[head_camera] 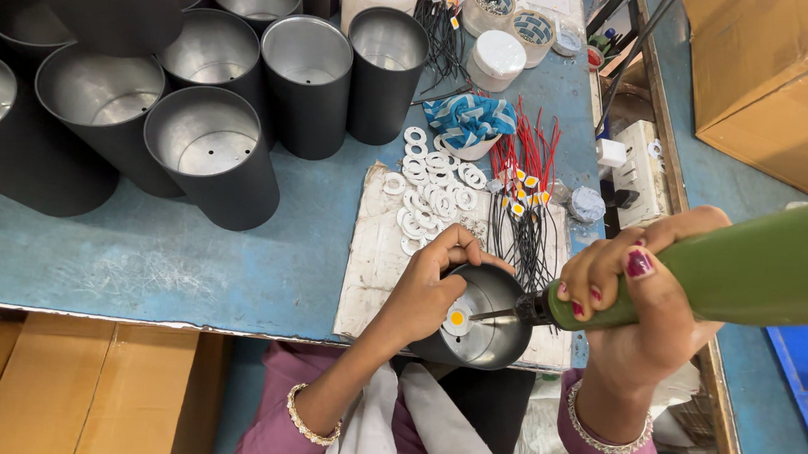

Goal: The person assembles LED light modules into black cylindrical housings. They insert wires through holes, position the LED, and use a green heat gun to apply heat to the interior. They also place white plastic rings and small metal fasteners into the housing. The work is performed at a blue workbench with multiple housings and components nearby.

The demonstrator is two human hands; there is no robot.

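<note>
Right hand (642, 296) grips a green screwdriver (738, 273) tightly, its tip inside a metal can (495, 335). Left hand (429, 287) clasps the can's rim, near white rings (428, 187).

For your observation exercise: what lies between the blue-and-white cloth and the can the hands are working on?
In the head view, white rings on a worn board lie between cloth and can.

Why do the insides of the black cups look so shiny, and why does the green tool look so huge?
In the head view, overhead light glares off the bare metal insides of the black cylinders; the green screwdriver in the right hand looms large and slightly soft, being close to the wide-angle lens.
</note>
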